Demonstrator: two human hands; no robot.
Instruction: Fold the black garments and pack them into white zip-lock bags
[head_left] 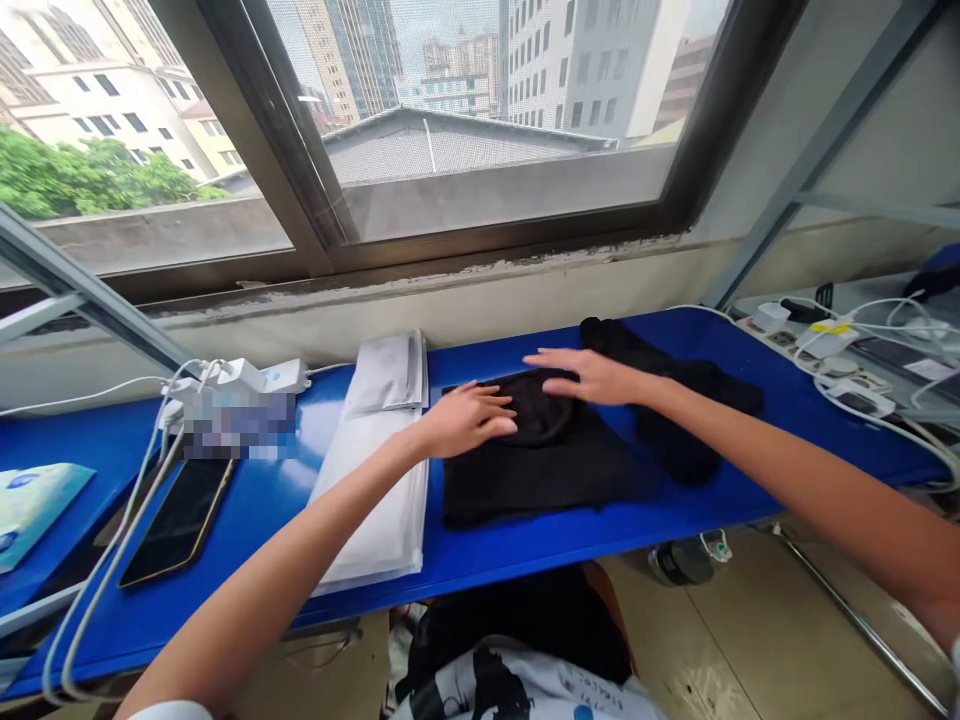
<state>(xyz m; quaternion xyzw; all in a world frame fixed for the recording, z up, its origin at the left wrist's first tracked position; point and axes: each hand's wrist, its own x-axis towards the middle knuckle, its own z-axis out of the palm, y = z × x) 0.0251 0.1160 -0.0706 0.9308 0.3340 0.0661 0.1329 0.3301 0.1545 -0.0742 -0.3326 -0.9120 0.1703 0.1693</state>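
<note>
A folded black garment [540, 470] lies flat on the blue table [525, 545], in front of me. My left hand [466, 418] rests palm down on its upper left part, fingers spread. My right hand [583, 375] lies flat on its upper right edge, fingers pointing left. Neither hand grips anything. A second, crumpled black cloth [675, 400] sits just to the right, under my right forearm.
A stack of clear plastic bags [379, 470] lies left of the garment. Further left are a phone [180, 520], white chargers with cables [240, 378] and a light-blue packet [34, 500]. More chargers and cables [840, 350] crowd the right side. A window wall stands behind.
</note>
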